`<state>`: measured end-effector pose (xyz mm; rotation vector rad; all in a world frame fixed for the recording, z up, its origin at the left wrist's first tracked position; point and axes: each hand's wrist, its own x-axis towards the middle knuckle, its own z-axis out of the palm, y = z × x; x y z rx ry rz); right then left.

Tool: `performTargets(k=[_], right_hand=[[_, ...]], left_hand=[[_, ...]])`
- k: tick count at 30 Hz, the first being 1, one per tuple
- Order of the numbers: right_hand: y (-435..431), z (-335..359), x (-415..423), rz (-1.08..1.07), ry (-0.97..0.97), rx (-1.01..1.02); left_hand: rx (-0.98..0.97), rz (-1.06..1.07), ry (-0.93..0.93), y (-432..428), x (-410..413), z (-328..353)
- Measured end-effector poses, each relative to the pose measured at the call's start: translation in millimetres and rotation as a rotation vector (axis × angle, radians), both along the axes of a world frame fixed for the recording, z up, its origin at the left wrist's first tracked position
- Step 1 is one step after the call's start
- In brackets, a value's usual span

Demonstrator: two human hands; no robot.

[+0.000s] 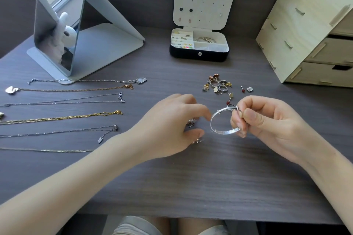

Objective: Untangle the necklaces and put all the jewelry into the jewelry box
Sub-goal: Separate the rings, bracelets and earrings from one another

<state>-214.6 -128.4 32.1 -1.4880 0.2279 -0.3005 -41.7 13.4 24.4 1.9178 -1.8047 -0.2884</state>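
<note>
Your right hand pinches the silver bangle at centre frame; your left hand hangs loosely curled, empty, over what may be rings. The jewelry box stands open, upper centre.

From my feed this reads as a home: a dressing corner, not any kind of workplace. A dark wood-grain tabletop carries a white folding vanity mirror, and its glass reflects a white plush rabbit. Toward the back sits a small black jewelry box with its lid up. Stud earrings are pinned to the lid's panel and rings sit in the slots below. A pale plywood drawer organizer fills the right side. Necklaces lie in rows at the left, and loose earrings are heaped near the middle. Below the near edge I see legs, so the person is seated.
</note>
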Motion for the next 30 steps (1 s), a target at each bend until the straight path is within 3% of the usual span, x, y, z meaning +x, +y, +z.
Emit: performTargets(k=[8,16,24,30], right_hand=[[6.9,5.8,-6.9,0.059,0.086,-0.155],[31.4,1.1,-11.2,0.202,0.194,-0.665],[44.2,-6.5,-12.4,0.259,0.200,-0.987],[48.1,-0.9,7.9,0.043,0.128,-1.050]], left_hand=[[0.039,-0.101,0.024,6.6,13.1,0.9],[0.006,-0.146,-0.060,24.1,27.1,-0.5],[-0.001,-0.169,-0.113,37.0,35.8,0.2],[0.006,-0.173,-0.132,41.3,34.0,-6.4]])
